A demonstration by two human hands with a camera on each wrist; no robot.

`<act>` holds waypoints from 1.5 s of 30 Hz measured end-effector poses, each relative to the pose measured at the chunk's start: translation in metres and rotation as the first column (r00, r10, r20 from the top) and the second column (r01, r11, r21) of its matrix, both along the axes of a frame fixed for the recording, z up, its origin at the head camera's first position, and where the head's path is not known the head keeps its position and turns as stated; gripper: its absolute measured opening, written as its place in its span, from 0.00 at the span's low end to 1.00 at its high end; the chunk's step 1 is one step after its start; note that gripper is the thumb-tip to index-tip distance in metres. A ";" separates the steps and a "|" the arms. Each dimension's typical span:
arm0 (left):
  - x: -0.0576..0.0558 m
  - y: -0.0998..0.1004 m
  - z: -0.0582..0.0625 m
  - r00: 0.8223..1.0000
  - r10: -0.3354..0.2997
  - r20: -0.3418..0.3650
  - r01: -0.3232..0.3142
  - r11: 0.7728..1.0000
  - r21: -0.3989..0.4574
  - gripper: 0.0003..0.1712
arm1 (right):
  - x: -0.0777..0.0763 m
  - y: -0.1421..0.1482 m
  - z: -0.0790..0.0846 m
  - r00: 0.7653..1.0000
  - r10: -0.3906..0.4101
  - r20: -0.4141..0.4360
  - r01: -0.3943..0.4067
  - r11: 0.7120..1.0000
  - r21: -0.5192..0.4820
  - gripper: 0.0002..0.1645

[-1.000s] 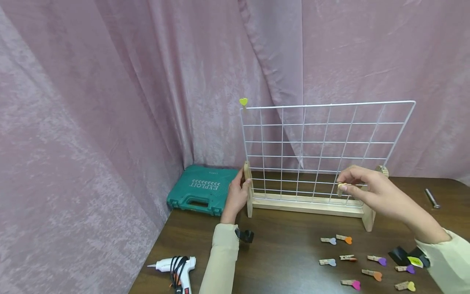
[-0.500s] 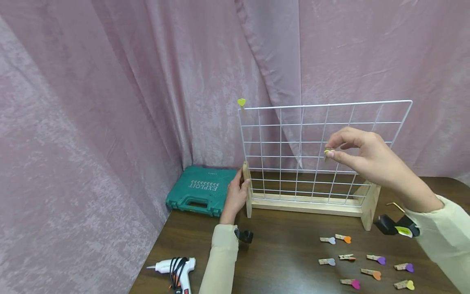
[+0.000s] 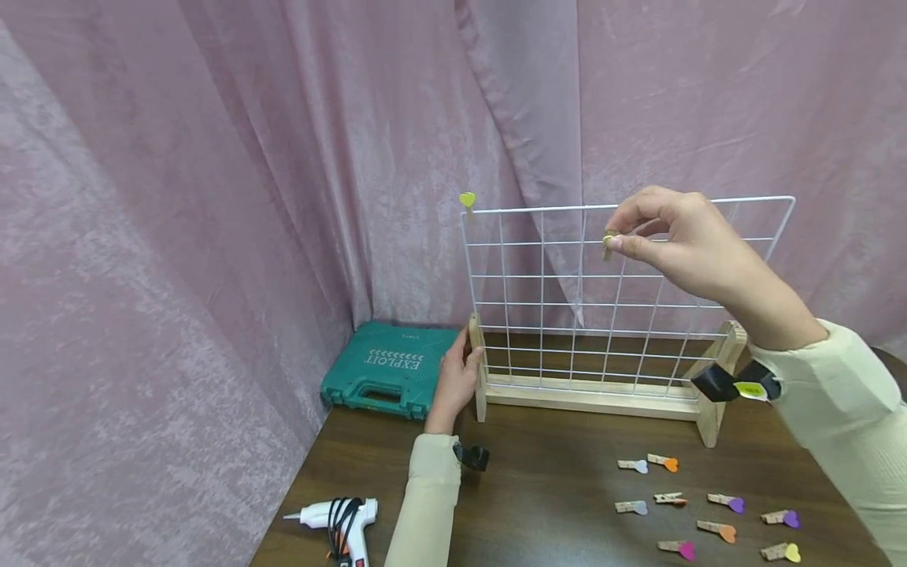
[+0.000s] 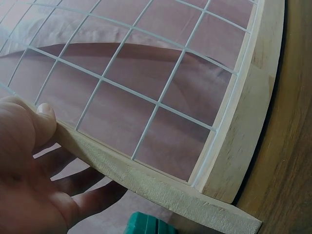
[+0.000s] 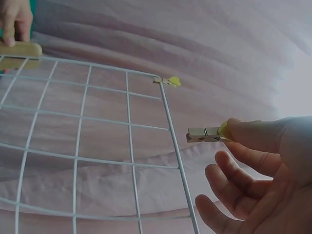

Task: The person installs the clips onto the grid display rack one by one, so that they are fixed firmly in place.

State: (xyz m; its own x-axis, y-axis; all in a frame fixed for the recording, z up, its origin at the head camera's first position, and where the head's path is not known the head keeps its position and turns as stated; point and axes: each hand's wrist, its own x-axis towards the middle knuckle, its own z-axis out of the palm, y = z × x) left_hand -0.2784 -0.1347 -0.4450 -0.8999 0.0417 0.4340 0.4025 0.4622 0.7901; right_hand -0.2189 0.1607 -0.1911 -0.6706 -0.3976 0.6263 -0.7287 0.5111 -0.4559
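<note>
Pink curtains point(image 3: 354, 118) hang behind a brown wooden counter point(image 3: 538, 496), where a white wire grid point(image 3: 542, 276) stands in a wooden stand point(image 3: 591, 400); my left hand point(image 3: 457, 379) grips the stand's left post; my right hand point(image 3: 683, 236) pinches a clothespin point(image 5: 204, 135) by its yellow heart end, the other fingers loosely bent; that clothespin is near the grid's top wire but apart from it, its wooden mouth downward in the head view; to clip it well, I judge I should squeeze the heart end until the mouth parts, come over the top wire squarely, seat the wire deep, then let the spring close gently, with the left hand bracing the post against tipping; the yellow heart clip point(image 3: 467, 200) at the grid's top left corner seems a fair guide for depth and angle; for containers, I see only a green case point(image 3: 397, 362), lid down, left of the stand, its contents hidden from me; the loose heart clips point(image 3: 717, 530) lie directly on the counter, in front of the stand toward the right.
</note>
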 end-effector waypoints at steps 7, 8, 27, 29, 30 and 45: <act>0.000 0.000 0.001 1.000 -0.002 -0.004 0.002 1.000 -0.008 0.28 | -0.013 -0.014 0.016 0.999 -0.006 0.036 0.007 1.000 -0.019 0.04; 0.000 0.000 0.001 1.000 -0.002 -0.003 0.002 1.000 -0.008 0.28 | -0.014 -0.016 0.018 0.999 -0.007 0.044 0.008 1.000 -0.021 0.04; 0.004 -0.002 -0.001 1.000 -0.002 -0.014 0.002 0.999 -0.032 0.29 | -0.044 -0.076 0.034 0.997 0.042 0.072 -0.039 0.999 -0.034 0.05; 0.004 -0.002 -0.002 1.000 -0.006 -0.016 0.005 1.000 -0.028 0.29 | -0.047 -0.082 0.036 0.997 0.038 0.067 -0.036 0.999 -0.028 0.04; 0.005 -0.002 -0.002 1.000 -0.010 -0.018 0.009 1.000 -0.024 0.29 | -0.049 -0.085 0.037 0.998 0.033 0.061 -0.032 0.999 -0.023 0.04; 0.005 0.000 0.000 1.000 -0.005 -0.009 0.005 1.000 -0.012 0.28 | -0.073 -0.100 0.037 0.997 -0.021 0.074 0.020 1.000 0.012 0.03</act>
State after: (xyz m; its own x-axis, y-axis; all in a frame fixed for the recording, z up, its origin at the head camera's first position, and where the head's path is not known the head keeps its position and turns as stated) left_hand -0.2732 -0.1343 -0.4451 -0.8957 0.0517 0.4417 0.4122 0.4694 0.7809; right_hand -0.2917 0.0611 -0.1537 -0.7227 -0.3899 0.5707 -0.6828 0.5306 -0.5023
